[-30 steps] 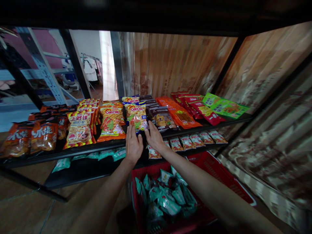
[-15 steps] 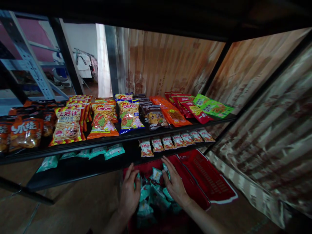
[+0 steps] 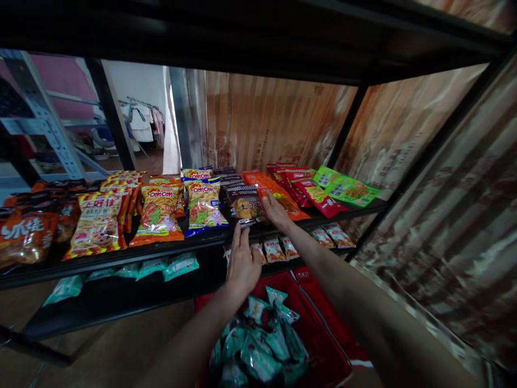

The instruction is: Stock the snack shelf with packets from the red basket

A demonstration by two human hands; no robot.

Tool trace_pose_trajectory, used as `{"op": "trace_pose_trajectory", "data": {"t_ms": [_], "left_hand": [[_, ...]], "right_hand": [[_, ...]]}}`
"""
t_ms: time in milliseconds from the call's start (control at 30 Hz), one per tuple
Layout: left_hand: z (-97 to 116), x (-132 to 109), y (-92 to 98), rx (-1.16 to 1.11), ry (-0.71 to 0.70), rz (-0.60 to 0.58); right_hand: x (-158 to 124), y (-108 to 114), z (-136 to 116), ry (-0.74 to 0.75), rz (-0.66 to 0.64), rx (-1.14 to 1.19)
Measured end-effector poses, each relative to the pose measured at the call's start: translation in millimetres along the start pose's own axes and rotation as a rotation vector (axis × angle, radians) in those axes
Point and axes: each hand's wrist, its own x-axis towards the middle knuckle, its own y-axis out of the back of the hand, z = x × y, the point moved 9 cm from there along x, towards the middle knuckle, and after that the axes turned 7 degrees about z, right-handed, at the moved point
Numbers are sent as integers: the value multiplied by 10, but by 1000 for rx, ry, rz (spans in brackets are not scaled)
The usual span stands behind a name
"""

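Observation:
A brown bag of potato chips (image 3: 245, 206) lies at the front of a row of matching bags on the upper shelf. My left hand (image 3: 244, 261) is at the shelf's front edge, just below this bag, its fingers stretched out and nothing in them. My right hand (image 3: 278, 213) reaches over the shelf at the bag's right side, beside an orange snack bag (image 3: 288, 200). Its fingers look extended and hold nothing I can see; whether they touch the brown bag is unclear. Below my arms, a red basket (image 3: 323, 345) holds several teal snack packets (image 3: 260, 353).
Left along the upper shelf (image 3: 157, 250) stand blue-and-yellow (image 3: 203, 205), orange-and-yellow (image 3: 158, 215) and red-and-yellow snack bags (image 3: 97, 223). Red (image 3: 319, 196) and green packets (image 3: 353, 188) lie right. The lower shelf (image 3: 133, 293) bears teal and small red-and-white packets (image 3: 273, 249). A black post (image 3: 349, 126) rises behind.
Both hands have risen from the red basket to the brown chip bag on the upper shelf. The teal packets they were around now lie in the basket. The view has shifted slightly.

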Motion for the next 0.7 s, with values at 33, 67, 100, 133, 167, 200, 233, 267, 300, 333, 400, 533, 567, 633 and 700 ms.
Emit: {"op": "trace_pose_trajectory", "data": {"t_ms": [33, 67, 100, 133, 167, 200, 233, 267, 300, 333, 400, 533, 567, 633, 700], "left_hand": [[35, 163, -70, 28, 12, 8], [32, 302, -138, 63, 42, 14], [14, 413, -207, 95, 70, 12], [-19, 495, -267, 117, 99, 13], [-61, 548, -322, 136, 128, 12], [-101, 576, -370, 152, 150, 11], [-136, 584, -410, 167, 164, 10], [-164, 578, -442, 183, 172, 9], [-183, 564, -464, 201, 171, 9], [-196, 545, -477, 219, 168, 12], [-214, 509, -477, 248, 161, 21], [-220, 483, -451, 281, 127, 19], [-225, 486, -444, 286, 121, 15], [-242, 498, -432, 294, 121, 9], [-254, 513, -421, 296, 121, 10]], "right_hand": [[65, -60, -3, -19, -17, 4], [115, -114, -11, -21, -27, 13], [155, -160, -24, -9, -30, 25], [187, -200, -37, 11, -33, 38], [214, -233, -45, 30, -35, 47], [237, -257, -49, 48, -36, 54], [256, -272, -50, 65, -34, 56], [270, -280, -46, 77, -29, 51], [281, -283, -37, 82, -23, 43], [286, -285, -23, 82, -17, 32], [282, -296, 4, 76, -9, 9], [257, -350, 16, 95, 3, -29], [255, -363, 15, 101, 10, -34], [262, -388, 11, 108, 23, -38], [277, -407, 6, 116, 37, -33]]}}
